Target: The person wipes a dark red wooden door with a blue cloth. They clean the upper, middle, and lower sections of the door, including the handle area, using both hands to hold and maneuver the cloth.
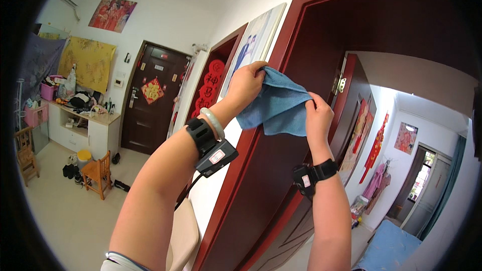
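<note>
A blue cloth hangs in loose folds between my two hands, in front of a dark red wooden door frame. My left hand pinches its upper left corner, near the lower edge of a framed picture on the wall. My right hand grips the cloth's right edge, a little lower, before the dark inner side of the doorway. A pale bangle circles the left wrist. Black strapped devices sit on both wrists.
An open door with a brass hinge stands to the right, with a bed beyond. A beige chair back is below my left arm. Across the room are a white cabinet and a small wooden chair.
</note>
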A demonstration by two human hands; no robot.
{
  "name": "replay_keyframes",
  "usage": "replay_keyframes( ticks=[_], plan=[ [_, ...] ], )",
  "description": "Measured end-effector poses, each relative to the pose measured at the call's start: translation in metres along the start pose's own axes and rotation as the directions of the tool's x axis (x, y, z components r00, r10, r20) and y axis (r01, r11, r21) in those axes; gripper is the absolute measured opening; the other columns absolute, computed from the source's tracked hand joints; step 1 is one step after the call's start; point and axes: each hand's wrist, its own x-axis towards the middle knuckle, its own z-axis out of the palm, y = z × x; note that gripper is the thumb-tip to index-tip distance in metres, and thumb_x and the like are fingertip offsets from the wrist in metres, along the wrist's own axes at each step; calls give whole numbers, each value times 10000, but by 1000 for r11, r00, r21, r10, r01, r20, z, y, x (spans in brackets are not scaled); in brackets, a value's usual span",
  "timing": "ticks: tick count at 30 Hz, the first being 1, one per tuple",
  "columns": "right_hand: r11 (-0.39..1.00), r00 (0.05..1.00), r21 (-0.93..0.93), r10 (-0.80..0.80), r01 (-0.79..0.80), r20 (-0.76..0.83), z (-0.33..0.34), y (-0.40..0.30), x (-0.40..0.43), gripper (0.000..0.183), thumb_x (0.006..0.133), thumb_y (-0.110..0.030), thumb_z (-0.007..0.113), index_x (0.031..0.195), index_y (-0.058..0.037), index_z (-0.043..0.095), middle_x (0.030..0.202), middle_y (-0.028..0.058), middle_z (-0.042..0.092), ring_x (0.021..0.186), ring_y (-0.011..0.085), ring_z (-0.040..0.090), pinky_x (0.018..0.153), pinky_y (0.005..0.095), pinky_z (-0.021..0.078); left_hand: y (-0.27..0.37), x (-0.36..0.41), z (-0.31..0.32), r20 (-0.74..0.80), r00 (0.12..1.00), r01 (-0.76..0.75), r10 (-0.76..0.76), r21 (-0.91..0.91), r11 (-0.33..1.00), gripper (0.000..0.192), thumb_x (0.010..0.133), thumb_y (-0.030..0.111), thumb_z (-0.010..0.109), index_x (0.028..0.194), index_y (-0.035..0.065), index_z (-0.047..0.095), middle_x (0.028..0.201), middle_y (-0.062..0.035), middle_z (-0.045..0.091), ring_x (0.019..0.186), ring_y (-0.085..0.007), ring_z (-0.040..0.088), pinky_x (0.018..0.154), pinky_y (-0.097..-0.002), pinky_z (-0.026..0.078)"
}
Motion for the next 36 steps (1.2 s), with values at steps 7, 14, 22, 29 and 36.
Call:
replay_keyframes(
  ticks=[7, 14, 22, 29, 36],
  plan=[
    [967, 980, 243, -124, 84, 158, 50, 25, 42, 648, 953, -215, 561, 1484, -4, 257, 1423, 282, 429, 1315, 363, 451, 1071, 382, 366, -14, 55, 70, -1, 998, -68, 70, -236, 969, 790, 940, 345, 567, 1524, 50, 124, 1411, -376, 341, 1340, -523, 304, 1111, -480, 295],
    [960, 965, -195, -159, 199, 207, 86, 41, 14, 609, 1006, -299, 442, 1509, -34, 222, 1551, 241, 184, 1454, 400, 143, 1148, 574, 172, -17, 36, 96, -143, 986, -71, 87, 111, 991, 654, 973, 317, 501, 1488, 26, 223, 1373, -355, 385, 1293, -510, 358, 1086, -487, 332],
    [944, 964, -227, -204, 240, 170, 89, 44, -23, 610, 1011, -338, 410, 1519, -60, 219, 1556, 231, 184, 1447, 407, 163, 1155, 576, 143, -19, -2, 86, -110, 990, -76, 85, 79, 994, 627, 972, 307, 506, 1465, 9, 259, 1348, -339, 404, 1280, -496, 373, 1060, -486, 360],
    [939, 955, -208, -238, 272, 176, 85, 44, -63, 617, 1005, -348, 412, 1517, -57, 226, 1551, 231, 195, 1447, 404, 158, 1154, 588, 128, -26, -41, 83, -59, 998, -25, 31, 90, 996, 648, 972, 308, 509, 1484, 26, 231, 1365, -338, 392, 1306, -492, 349, 1071, -488, 348],
    [946, 951, -197, -214, 259, 223, 82, 42, -93, 625, 989, -341, 433, 1505, -38, 251, 1551, 239, 188, 1450, 399, 154, 1161, 586, 113, -32, -71, 80, -60, 998, -2, 9, 111, 994, 657, 966, 304, 518, 1491, 38, 226, 1389, -338, 372, 1330, -491, 327, 1090, -490, 325]
  ],
)
